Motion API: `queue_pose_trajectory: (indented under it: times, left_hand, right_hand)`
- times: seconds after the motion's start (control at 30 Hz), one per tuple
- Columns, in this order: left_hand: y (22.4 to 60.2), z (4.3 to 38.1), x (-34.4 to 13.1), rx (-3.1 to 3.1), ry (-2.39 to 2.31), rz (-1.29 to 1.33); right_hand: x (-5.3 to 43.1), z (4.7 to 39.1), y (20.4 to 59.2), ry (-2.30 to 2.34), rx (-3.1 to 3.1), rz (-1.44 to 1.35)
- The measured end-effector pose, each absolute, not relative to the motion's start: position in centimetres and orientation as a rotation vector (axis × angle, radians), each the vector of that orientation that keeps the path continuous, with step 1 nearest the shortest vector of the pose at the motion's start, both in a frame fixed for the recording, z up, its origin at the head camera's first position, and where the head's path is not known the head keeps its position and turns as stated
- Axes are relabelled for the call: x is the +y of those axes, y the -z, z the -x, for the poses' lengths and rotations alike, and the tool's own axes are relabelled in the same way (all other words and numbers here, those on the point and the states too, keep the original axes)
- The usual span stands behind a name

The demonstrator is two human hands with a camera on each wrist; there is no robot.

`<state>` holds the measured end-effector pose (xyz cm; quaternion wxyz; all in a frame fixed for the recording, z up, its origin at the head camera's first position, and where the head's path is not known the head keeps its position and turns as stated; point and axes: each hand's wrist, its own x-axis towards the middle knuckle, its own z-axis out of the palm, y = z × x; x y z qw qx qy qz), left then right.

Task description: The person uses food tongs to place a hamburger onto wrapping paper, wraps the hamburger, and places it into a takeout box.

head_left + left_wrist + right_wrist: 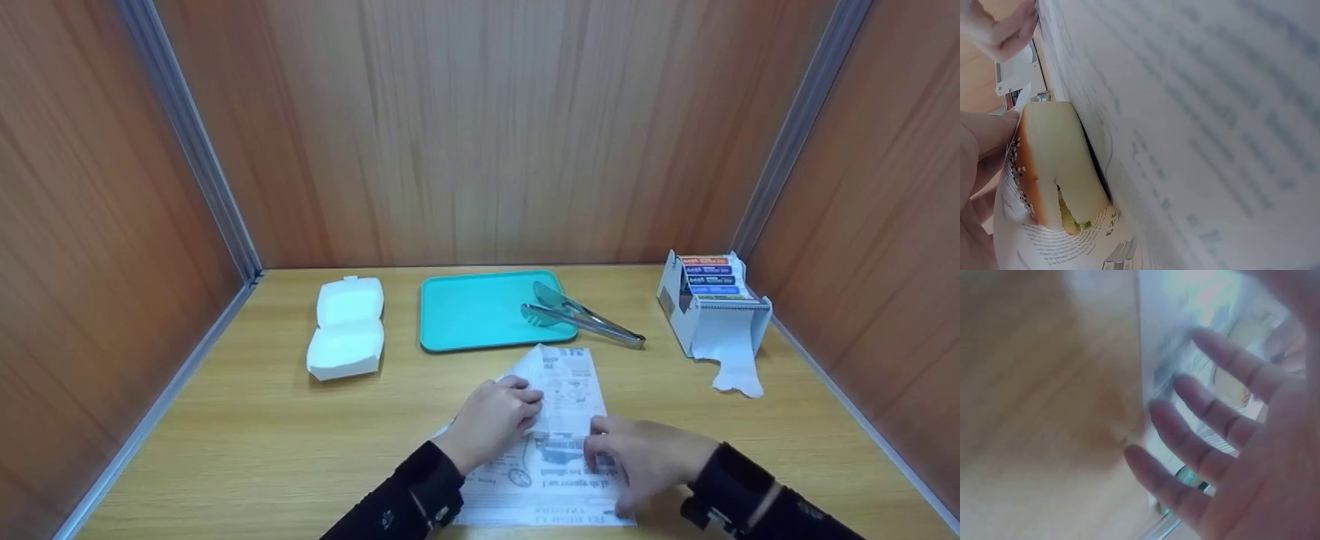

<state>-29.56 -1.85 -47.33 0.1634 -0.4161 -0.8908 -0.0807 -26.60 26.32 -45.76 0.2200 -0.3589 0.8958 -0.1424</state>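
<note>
A sheet of newsprint-patterned wrapping paper (570,390) lies in front of me, folded up on its left side. In the left wrist view, a sesame-seeded burger bun (1058,157) with a bit of green filling sits inside the paper fold. My left hand (499,420) curls over the paper and grips the burger through it; the head view hides the burger behind this hand. At the paper's right edge is my right hand (649,457), its fingers loosely bent and spread. No object shows in its palm in the right wrist view.
Behind the paper lies a turquoise tray (480,311) with metal tongs (592,322) across its right corner. An open white clamshell box (349,330) stands to the left. At the right is a white dispenser (712,315) with a strip hanging out. Wooden walls enclose the table.
</note>
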Motion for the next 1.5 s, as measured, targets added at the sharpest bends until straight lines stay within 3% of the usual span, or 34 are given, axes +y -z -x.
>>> queue_pose_trajectory:
  times: [0.23,0.43,0.67,1.13,1.5]
  left_hand:
    - [47.1,29.7,-2.0,-2.548,0.247,1.179]
    - [47.4,29.8,-2.0,-2.538,0.210,1.185]
    - [47.0,30.0,-1.6,-2.559,0.238,1.190]
    - [47.0,29.8,-1.9,-2.587,0.244,1.180]
    - [47.3,29.6,-2.1,-2.545,0.237,1.211]
  right_hand:
    - [25.6,25.2,45.6,0.346,2.558,1.018]
    - [25.4,25.3,46.4,0.312,2.643,1.201]
    - [25.8,24.7,45.0,0.353,2.521,1.026]
    - [24.2,24.1,46.2,0.095,2.659,1.185]
    - [24.7,23.1,46.2,0.303,2.527,1.149]
